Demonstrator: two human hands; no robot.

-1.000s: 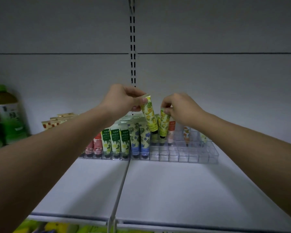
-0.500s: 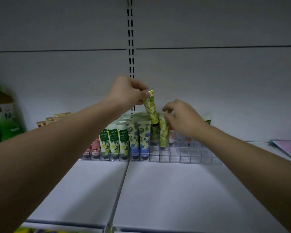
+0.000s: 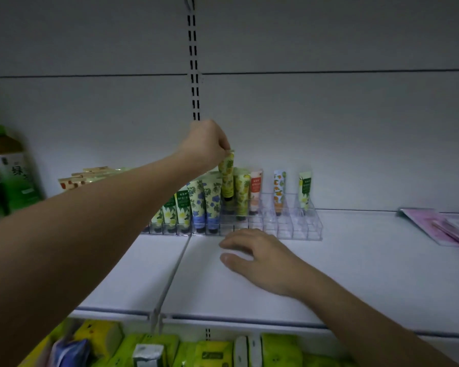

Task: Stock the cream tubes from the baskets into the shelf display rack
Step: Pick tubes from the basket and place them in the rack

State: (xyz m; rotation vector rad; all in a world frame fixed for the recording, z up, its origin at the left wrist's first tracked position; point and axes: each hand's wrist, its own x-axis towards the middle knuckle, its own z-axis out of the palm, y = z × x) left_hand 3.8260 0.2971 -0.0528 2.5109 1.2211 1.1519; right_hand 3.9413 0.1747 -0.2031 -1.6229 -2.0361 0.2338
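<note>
Left hand pinches yellow-green floral cream tube over clear acrylic rack, seemingly unseated; right hand relaxed, empty; lower it straight next

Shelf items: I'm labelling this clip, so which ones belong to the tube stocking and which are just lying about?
Part of the job:
- yellow tube, pinched by the left hand
- clear rack
- tubes already standing in the rack
- right hand, holding nothing

Just lying about:
- green bottle
- pink packets
- yellow packs on the shelf below
</note>
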